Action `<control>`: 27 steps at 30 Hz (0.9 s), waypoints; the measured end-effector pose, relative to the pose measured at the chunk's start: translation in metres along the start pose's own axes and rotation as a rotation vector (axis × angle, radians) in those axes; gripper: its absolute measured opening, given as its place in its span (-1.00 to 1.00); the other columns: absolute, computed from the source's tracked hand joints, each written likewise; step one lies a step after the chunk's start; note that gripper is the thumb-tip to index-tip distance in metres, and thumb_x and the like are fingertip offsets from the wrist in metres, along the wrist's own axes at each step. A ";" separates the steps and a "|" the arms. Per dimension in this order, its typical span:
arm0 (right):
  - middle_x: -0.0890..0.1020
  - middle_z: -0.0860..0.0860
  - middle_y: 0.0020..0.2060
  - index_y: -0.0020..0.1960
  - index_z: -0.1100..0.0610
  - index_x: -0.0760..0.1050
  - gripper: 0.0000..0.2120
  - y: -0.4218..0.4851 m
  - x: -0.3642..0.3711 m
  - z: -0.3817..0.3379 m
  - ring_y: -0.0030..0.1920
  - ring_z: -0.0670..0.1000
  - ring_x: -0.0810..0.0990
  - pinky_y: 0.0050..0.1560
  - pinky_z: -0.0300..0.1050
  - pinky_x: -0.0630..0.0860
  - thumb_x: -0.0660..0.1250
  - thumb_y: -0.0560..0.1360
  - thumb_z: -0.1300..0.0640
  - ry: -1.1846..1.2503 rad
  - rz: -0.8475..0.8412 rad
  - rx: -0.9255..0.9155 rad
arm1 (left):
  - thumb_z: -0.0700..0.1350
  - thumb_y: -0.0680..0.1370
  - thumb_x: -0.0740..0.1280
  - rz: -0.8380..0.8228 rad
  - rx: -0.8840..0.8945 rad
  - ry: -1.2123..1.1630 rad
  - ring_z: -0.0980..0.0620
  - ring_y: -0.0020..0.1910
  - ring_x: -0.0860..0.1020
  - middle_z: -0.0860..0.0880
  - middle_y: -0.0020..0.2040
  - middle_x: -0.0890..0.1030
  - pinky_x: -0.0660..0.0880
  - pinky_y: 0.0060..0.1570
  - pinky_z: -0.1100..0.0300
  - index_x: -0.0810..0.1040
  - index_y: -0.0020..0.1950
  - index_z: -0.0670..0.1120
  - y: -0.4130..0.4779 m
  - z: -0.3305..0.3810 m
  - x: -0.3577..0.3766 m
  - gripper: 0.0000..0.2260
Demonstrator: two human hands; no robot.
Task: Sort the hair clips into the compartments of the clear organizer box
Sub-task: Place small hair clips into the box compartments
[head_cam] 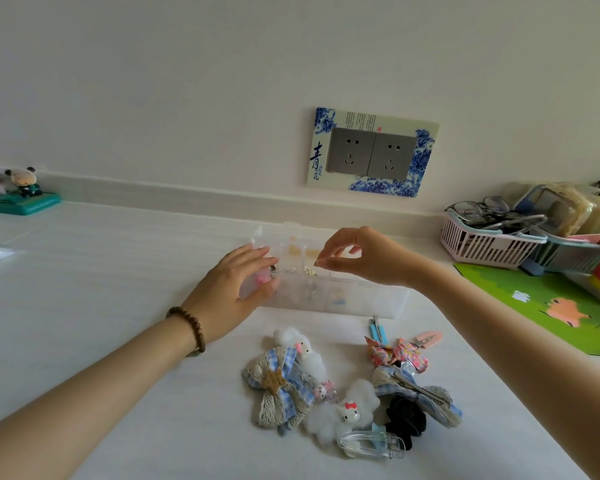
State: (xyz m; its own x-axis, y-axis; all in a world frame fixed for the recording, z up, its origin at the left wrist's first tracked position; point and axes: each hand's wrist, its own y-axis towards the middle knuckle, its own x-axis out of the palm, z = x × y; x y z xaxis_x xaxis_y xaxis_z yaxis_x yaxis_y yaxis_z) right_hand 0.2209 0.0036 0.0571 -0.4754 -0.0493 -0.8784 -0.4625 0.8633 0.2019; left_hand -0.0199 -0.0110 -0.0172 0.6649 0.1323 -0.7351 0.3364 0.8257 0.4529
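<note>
Left hand (pixel 238 285) lies straight-fingered against the left end of the clear organizer box (pixel 361 301), right hand (pixel 357 258) pinches above it — on anything, I cannot tell — while the hair clips (pixel 347 393) heaped before it look light and floppy, best taken by their stiff backs.

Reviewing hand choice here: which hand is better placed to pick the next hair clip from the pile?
Right, probably. The left hand rests on the left end of the organizer box, steadying it; the right hand hovers above the box, and the clip pile lies nearer its side.
</note>
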 end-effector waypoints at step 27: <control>0.63 -0.02 -0.35 -0.17 0.11 0.53 -0.85 -0.063 0.036 -0.020 -0.38 -0.12 0.56 -0.21 -0.26 0.53 0.50 0.35 0.18 0.289 -0.105 0.282 | 0.24 0.52 -0.05 0.061 0.181 0.084 0.32 0.36 0.07 0.13 0.35 0.39 -0.10 0.42 0.15 0.34 0.34 0.15 -0.008 0.014 0.019 -0.54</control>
State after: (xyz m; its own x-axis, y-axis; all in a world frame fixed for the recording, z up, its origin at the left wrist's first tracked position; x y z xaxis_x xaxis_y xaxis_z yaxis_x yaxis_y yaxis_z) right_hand 0.2174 -0.0627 0.0212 -0.6462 -0.2484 -0.7216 -0.3155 0.9479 -0.0438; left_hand -0.0008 -0.0223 -0.0278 0.6324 0.2302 -0.7396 0.4166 0.7039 0.5753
